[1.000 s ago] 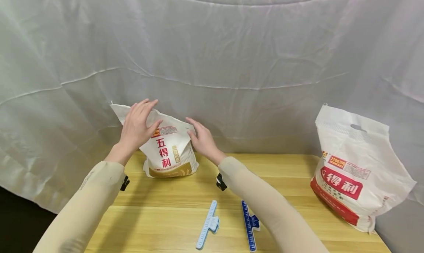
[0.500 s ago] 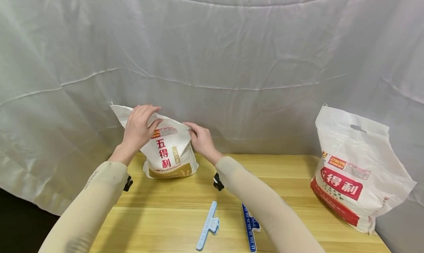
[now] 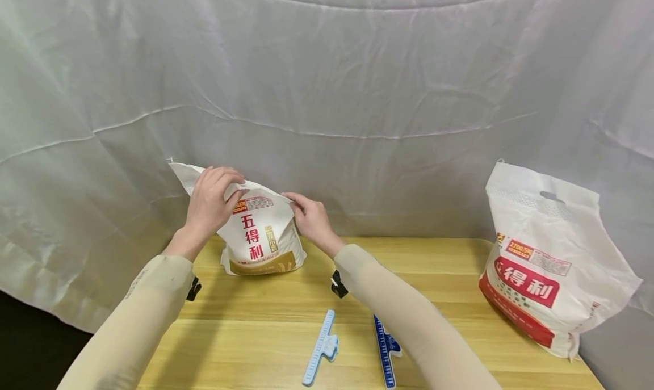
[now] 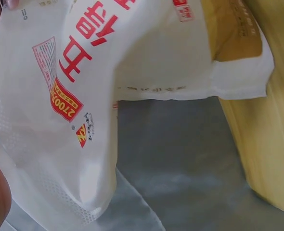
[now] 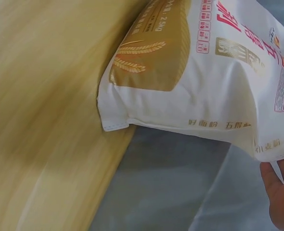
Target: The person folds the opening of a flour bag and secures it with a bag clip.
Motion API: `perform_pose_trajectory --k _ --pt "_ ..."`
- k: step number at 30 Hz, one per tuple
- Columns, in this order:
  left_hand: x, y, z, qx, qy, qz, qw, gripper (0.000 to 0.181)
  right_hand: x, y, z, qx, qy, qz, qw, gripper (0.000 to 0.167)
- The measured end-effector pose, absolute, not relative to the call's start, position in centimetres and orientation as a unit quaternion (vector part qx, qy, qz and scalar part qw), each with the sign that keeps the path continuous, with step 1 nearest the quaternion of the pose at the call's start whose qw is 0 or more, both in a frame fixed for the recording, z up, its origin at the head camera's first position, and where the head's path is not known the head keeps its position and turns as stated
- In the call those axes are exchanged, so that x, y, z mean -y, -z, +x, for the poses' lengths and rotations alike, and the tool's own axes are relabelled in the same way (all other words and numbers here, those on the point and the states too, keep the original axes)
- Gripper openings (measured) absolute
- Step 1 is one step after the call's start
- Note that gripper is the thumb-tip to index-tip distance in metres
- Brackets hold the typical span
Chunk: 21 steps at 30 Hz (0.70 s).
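Head view: white bag point(image 3: 273, 211) upright on the desk point(image 3: 429, 265), near its back edge, with the body below and between both hands.
Top edge point(image 3: 265, 190): long, slanting from upper left down to the right corner; equally near to either hand.
Left hand point(image 3: 209, 205): fingers bent over that edge, thumb in front; apparently gripping, though partly hidden.
Right hand point(image 3: 310, 217): nearly closed, pinching the right corner.
Bag print: red characters point(image 3: 250, 237) above a gold band point(image 3: 263, 263); plump below, slacker above.
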State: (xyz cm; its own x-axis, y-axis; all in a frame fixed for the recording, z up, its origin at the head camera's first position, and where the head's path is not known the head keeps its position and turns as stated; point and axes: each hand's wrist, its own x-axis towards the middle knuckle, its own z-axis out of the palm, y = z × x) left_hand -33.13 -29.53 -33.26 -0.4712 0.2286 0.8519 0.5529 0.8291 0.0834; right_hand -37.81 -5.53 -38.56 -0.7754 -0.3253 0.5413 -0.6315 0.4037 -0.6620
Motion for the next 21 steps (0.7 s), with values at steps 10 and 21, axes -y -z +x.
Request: perform_pose_trajectory --k 10,21 --pt "30.3 33.7 -32.7 0.839 0.155 -0.25 0.458 0.022 5.0 39.3 -37.5 0.802 -0.499 0.302 0.128 0.033" --pt "30.6 34.3 -32.0 0.849 0.147 -0.262 0.434 0.031 5.2 40.3 -37.2 0.796 -0.506 0.298 0.151 0.031"
